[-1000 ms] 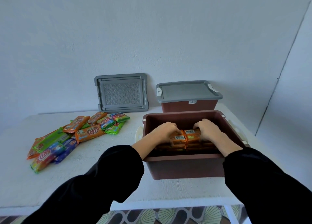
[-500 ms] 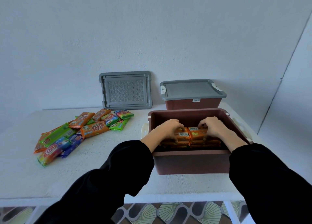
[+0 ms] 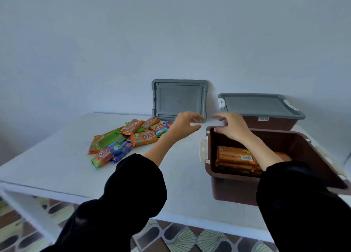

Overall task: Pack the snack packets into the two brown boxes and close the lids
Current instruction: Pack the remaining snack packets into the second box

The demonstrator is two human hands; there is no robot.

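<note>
A plain, pale blue-grey wall (image 3: 171, 33) is seen beyond the left grip (image 3: 185, 121) and the right grip (image 3: 230, 127), and it is lit softly and evenly. The wall is met by a white bench (image 3: 57, 156) just behind both grips. The bench top is rough in texture and extends well to the left of the left grip. A white frame (image 3: 24, 212) is seen under the bench, below and left of the left grip. Below both grips, past the near bench edge, a floor (image 3: 190, 238) patterned with brown and pale green fan shapes is shown.
</note>
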